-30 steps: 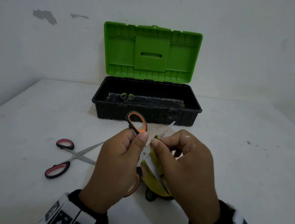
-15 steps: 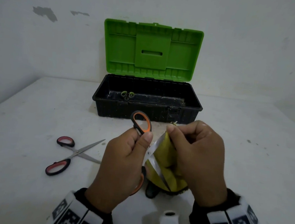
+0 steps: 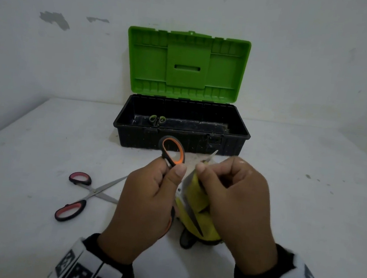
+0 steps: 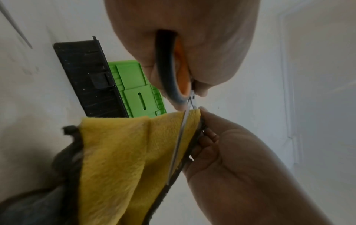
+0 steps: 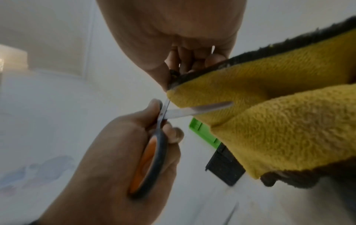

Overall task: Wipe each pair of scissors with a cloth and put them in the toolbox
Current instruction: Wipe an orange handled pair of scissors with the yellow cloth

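My left hand (image 3: 172,169) grips the orange-handled scissors (image 3: 173,149) by the lower handle loop, blades spread apart. My right hand (image 3: 206,171) pinches a yellow cloth (image 3: 196,199) with a dark backing around the upper blade, whose tip pokes out above the fingers. In the left wrist view the other blade (image 4: 179,146) lies across the cloth (image 4: 119,152). In the right wrist view the same blade (image 5: 198,110) crosses the cloth (image 5: 279,121). The black toolbox (image 3: 177,141) stands open behind, with a green lid (image 3: 186,66). Small green-handled scissors (image 3: 157,120) lie inside it.
Red-handled scissors (image 3: 89,193) lie half open on the white table (image 3: 307,210) to the left of my hands. A white wall (image 3: 50,55) with chipped patches stands just behind the toolbox.
My right hand slid the cloth up the blade toward its tip, then back down toward the pivot. The left hand kept its grip on the orange scissors.
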Motion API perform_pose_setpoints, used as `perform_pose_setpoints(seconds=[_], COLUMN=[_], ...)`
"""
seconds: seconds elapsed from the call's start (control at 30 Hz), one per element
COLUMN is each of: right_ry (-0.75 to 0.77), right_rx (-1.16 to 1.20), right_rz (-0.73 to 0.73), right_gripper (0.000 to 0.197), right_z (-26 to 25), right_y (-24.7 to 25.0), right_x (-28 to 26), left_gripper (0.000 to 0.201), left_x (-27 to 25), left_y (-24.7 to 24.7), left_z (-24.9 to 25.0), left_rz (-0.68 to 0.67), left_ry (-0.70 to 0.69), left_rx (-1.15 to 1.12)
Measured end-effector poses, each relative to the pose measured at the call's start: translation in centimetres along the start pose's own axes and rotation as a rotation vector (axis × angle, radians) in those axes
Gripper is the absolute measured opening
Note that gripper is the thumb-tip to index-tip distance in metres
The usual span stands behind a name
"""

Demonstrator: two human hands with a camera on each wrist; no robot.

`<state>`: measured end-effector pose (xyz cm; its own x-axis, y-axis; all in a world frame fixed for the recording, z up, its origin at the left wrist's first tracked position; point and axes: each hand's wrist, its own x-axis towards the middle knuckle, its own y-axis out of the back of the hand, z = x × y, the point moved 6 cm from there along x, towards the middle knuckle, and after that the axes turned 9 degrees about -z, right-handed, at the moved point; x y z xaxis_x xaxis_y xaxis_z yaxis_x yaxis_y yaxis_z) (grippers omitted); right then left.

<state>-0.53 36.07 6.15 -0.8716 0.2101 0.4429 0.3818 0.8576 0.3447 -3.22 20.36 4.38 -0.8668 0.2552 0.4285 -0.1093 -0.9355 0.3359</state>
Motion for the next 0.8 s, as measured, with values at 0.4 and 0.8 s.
perform_pose_setpoints(seconds=[0.4,0.8], right_ry=[-0.111,-0.092], right_rx=[0.066,0.031], right_rz=[-0.014,0.013], right_gripper=[0.020,0.022], right_z=[0.4,0.5], right_y=[0.2,0.2], right_x=[-0.1,-0.6], left_gripper=[0.035,0.032], left_x=[-0.1,-0.6], left_y=[0.2,0.1], left_z=[1.0,1.1], left_rz=[-0.030,-0.024], left_ry=[-0.129,-0.129], left_rx=[0.165,0.162])
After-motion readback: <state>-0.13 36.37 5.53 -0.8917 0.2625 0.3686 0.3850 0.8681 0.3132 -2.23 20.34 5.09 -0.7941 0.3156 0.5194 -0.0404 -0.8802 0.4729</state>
